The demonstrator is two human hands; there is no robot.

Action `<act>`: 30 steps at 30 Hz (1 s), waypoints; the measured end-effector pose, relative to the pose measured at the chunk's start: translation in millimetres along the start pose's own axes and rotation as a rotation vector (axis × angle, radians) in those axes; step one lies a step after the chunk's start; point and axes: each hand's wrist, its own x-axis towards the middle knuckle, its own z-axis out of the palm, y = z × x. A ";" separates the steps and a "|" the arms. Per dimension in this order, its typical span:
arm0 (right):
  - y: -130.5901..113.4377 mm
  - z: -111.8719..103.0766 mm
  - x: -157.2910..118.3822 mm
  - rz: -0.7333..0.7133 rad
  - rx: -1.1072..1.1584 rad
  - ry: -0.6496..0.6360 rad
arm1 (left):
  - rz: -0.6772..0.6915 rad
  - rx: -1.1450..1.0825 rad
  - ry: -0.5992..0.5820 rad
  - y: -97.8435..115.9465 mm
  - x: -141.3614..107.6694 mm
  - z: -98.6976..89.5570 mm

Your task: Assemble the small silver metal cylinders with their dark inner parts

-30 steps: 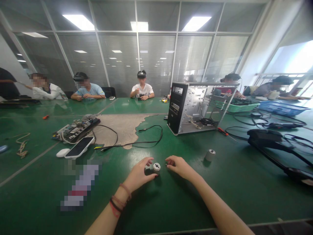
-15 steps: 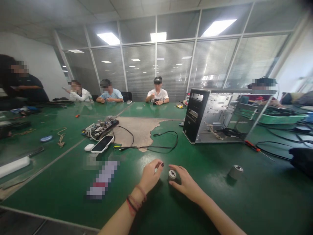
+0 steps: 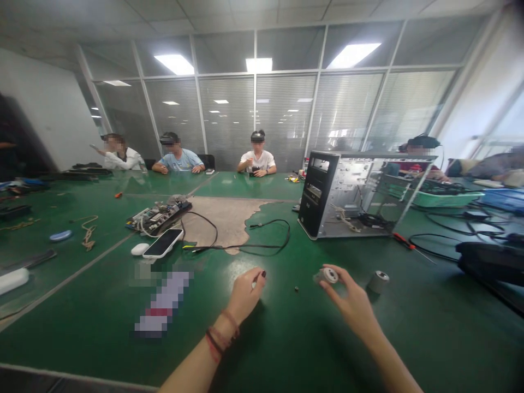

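My right hand grips a small cylinder with a pale round top marked by dark spots, thumb and fingers on its sides. The cylinder is tilted and looks raised off the green table. To its right a similar grey cylinder stands upright. My left hand is closed in a pinch near the table's middle. Something small, partly dark, may be between its fingertips, but I cannot make it out. A tiny dark piece lies on the tabletop between my hands.
An open computer case stands behind my right hand, with a screwdriver beside it. A black cable, a phone, a white earbud case and a circuit board assembly lie farther back. Several people sit around the table.
My right hand has lifted and tilted the cylinder, carrying it right, away from my left hand. The tiny dark piece now shows on the table. My left hand stays pinched.
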 end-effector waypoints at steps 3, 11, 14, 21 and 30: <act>37.4 -43.6 -14.2 0.197 -0.151 0.228 | -0.016 -0.023 0.018 -1.9 2.7 -1.8; 138.8 -79.2 -57.2 0.488 -0.475 0.241 | -0.036 0.019 0.025 -1.3 4.5 -0.9; 148.5 -76.0 -58.6 0.523 -0.489 0.184 | -0.021 0.036 0.014 -1.7 3.7 1.0; 129.9 -80.8 -49.1 0.512 -0.468 0.209 | -0.015 0.076 0.021 -5.3 3.9 0.5; 14.4 -6.0 5.2 -0.010 -0.223 -0.086 | -0.006 0.176 0.003 -5.5 5.3 1.7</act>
